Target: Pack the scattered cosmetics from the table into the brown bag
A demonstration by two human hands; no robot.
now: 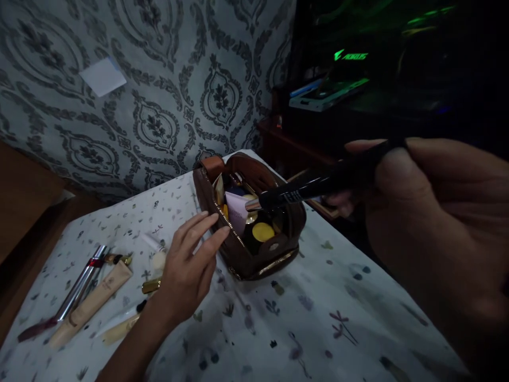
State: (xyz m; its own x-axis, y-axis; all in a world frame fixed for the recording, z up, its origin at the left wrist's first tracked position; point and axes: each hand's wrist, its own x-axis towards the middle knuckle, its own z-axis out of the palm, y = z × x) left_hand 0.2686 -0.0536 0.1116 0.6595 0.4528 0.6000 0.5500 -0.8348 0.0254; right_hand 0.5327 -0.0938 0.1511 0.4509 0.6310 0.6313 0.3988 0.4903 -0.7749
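My right hand (433, 212) holds a long black cosmetic stick (310, 185) with a silver end and small pale lettering, its fingers closed around the far part. The silver end hangs over the unzipped brown makeup bag (246, 260). Inside that bag I see a pale lilac tube (236, 212), a round yellow item (263, 232) and other dim things. My left hand (191, 265) reaches to the bag's near left side, fingers extended; the fingertips rest at the zipper edge. Whether the stick has bristles or a cap cannot be made out.
Left of my left hand lie a beige tube (95, 300), a silver tube with a red band (81, 284), a gold-capped item (151, 286) and a white tube (153, 243). The patterned tablecloth (238, 339) covers the table. A dark desk (294, 143) stands behind at right.
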